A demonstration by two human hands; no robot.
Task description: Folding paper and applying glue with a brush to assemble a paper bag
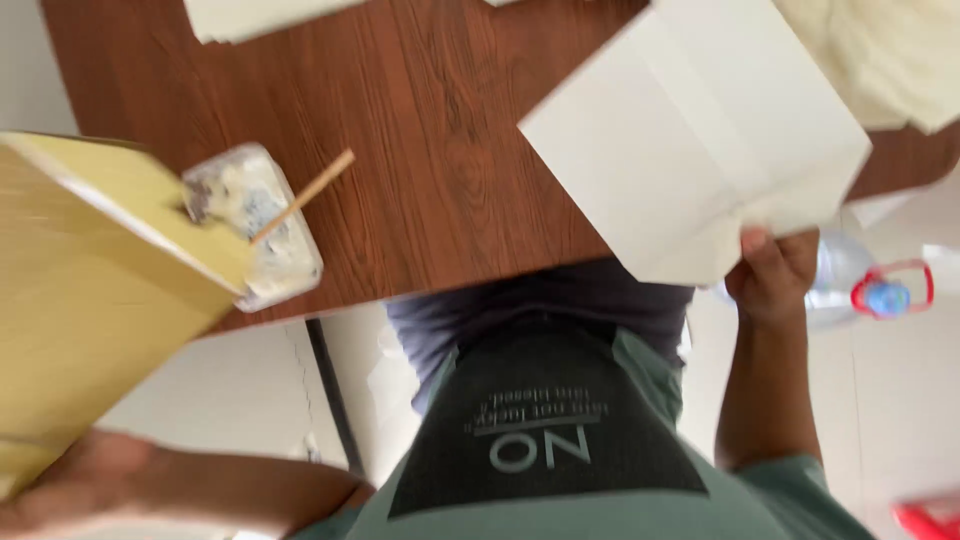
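The right hand point(772, 272) is pinching the near edge of a white sheet point(700, 130), thumb on top and fingers curled beneath, clamped on the paper. The sheet is folded or creased, tilting up over the far right part of the table point(440, 150), and its lower corner is hanging past the table edge above the person's lap. Just right of this hand, on the pale floor, a clear bottle point(850, 285) with a blue cap and red ring is lying partly hidden behind the hand and sheet.

The left hand point(70, 485) is sitting at the bottom left, blurred, against the lower end of a yellow board point(90, 280); I cannot tell whether its fingers are closed round the board or only pressing on it. The board is slanting up and across the near left corner of the table, and its top corner is overlapping a clear tub point(255, 225) holding whitish, speckled paste. A thin wooden stick point(305, 195) is resting in the tub, leaning out toward the far right.

Farther off, more pale paper point(250, 15) is lying at the far edge of the table, and cream cloth point(885, 55) is lying at the top right corner.
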